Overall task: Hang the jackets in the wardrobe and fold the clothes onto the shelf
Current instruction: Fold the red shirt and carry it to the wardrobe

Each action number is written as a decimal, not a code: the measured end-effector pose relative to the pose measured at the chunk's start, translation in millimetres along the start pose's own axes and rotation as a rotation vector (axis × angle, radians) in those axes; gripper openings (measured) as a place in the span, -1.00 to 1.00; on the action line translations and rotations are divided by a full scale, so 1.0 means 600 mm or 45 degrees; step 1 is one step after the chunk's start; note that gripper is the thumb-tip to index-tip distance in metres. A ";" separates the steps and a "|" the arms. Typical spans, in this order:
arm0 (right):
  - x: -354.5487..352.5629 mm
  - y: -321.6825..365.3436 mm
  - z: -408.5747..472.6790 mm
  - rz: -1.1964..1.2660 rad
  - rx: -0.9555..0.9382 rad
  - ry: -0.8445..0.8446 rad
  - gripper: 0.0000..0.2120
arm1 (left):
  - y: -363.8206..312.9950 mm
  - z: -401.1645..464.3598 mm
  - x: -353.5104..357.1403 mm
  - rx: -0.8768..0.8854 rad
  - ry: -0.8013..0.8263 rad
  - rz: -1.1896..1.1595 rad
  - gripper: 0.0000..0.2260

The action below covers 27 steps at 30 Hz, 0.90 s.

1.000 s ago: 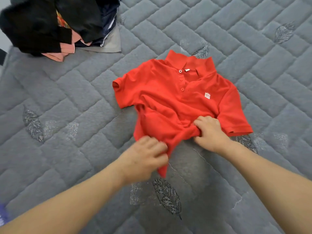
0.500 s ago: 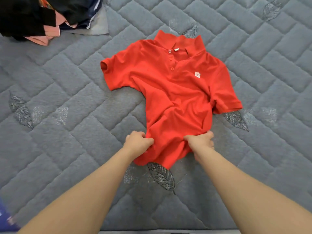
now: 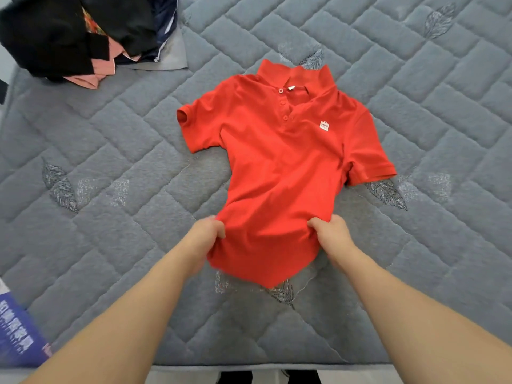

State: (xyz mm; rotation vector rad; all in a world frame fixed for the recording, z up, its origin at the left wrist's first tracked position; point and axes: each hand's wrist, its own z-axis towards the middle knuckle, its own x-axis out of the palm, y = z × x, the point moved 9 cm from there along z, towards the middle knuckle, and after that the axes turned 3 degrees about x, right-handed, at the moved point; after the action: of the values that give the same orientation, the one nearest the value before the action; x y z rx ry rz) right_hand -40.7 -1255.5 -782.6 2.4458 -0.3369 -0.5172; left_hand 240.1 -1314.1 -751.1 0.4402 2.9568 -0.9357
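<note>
Across the grey quilted mattress [image 3: 415,79] a red polo shirt [image 3: 282,167] lies face up, collar away from the person, its sleeves spread and its lower body bunched. A pile of dark clothes [image 3: 69,34] waits at the far left corner, well apart from the shirt. The left hand [image 3: 206,235] and right hand [image 3: 331,234] each pinch the shirt's side edges near the hem, fingers curled into the cloth. The step in hand looks like laying the shirt flat for folding; next, the hem likely needs tugging straight before the sleeves fold in.
</note>
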 end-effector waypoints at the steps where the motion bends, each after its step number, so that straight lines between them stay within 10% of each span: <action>1: 0.007 0.004 -0.006 -0.017 -0.041 0.078 -0.94 | -0.003 0.004 -0.003 0.009 -0.026 -0.187 -0.52; 7: 0.011 -0.040 -0.050 -0.399 0.207 0.556 -0.61 | 0.019 0.019 -0.015 -0.087 -0.180 -0.381 -0.81; 12: -0.043 -0.121 -0.090 -1.162 0.751 0.585 -0.58 | 0.083 0.013 -0.084 -0.053 -0.249 1.239 -0.71; 14: -0.051 -0.108 -0.085 -1.466 0.688 0.488 -0.53 | 0.126 0.006 -0.090 -0.226 -0.107 1.433 -0.63; 23: 0.026 0.086 -0.026 -1.666 -0.302 -0.237 -0.36 | 0.045 0.088 -0.037 0.026 -0.201 0.144 -0.65; 27: 0.114 0.107 -0.015 -1.967 -0.756 0.013 -0.15 | 0.043 0.088 0.018 -0.047 0.080 -0.023 -0.77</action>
State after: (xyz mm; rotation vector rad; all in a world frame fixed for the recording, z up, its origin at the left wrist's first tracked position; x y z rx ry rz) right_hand 16.7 -1325.4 -755.9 1.6661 1.5842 -0.9767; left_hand 232.6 -1320.7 -810.1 0.4511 3.0339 -0.8832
